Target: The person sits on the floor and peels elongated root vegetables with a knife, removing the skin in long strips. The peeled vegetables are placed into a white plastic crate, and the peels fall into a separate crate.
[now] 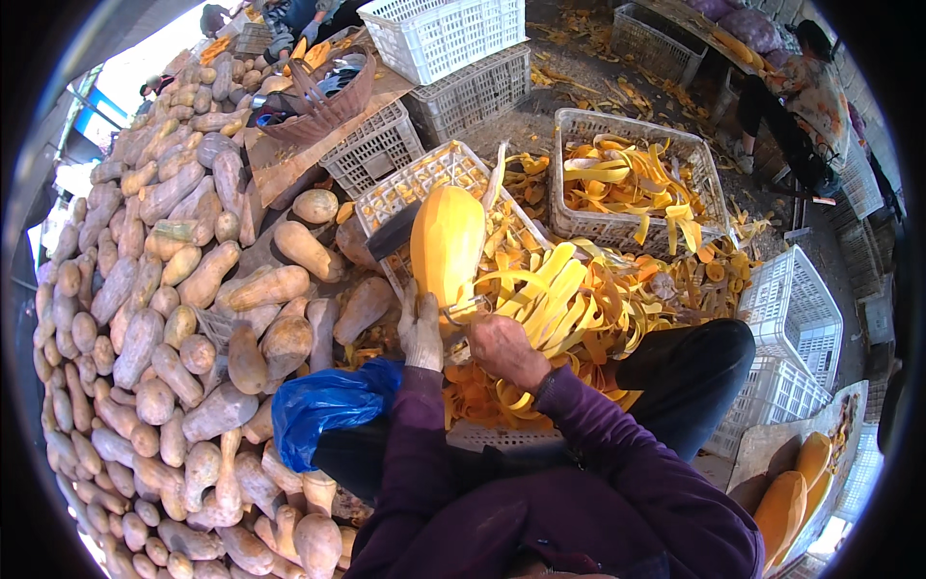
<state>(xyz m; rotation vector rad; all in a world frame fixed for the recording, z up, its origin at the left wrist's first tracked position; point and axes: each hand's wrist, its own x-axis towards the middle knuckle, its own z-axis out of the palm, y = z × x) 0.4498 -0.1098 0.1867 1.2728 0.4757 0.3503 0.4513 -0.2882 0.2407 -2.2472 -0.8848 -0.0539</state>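
Observation:
A large butternut squash, bright yellow and stripped of its skin on the visible side, stands upright before me. My left hand, in a whitish knitted glove, steadies it low on its left side. Bare and closed, my right hand grips a peeler, only partly visible, against the lower right of the squash. Long yellow peel strips heap up beside and beneath my right hand. Under the squash, an upturned white plastic crate is strewn with peel bits. A dark strap-like piece lies to its left.
Unpeeled squashes pile up along the left. A blue plastic bag covers my left knee. Ahead are a peel-filled crate, a wicker basket and stacked crates. Peeled squashes lie right; another person sits far right.

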